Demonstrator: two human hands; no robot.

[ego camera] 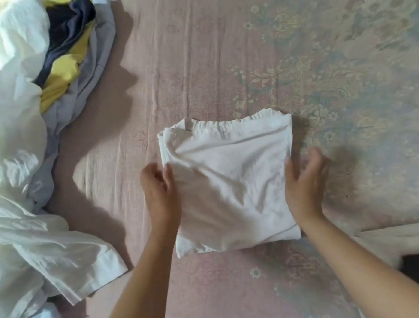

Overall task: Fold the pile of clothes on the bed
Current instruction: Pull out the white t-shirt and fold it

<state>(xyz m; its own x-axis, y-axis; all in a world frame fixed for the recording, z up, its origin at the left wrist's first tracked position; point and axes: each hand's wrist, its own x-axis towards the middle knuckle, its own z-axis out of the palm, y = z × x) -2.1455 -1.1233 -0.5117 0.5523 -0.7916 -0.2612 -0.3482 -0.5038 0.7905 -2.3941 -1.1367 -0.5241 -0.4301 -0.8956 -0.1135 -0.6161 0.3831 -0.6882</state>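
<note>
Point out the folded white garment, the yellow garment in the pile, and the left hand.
folded white garment (231, 182): head view, middle of its top layer.
yellow garment (63, 71): head view, the bright fold showing under the dark cloth.
left hand (158, 182): head view, back of the hand at the garment's left edge.

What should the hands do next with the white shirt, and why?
Probably lift the folded white shirt and set it aside. It already lies as a neat square on the bed sheet, with the left hand and right hand at its two sides. The unfolded pile on the left waits.
</note>
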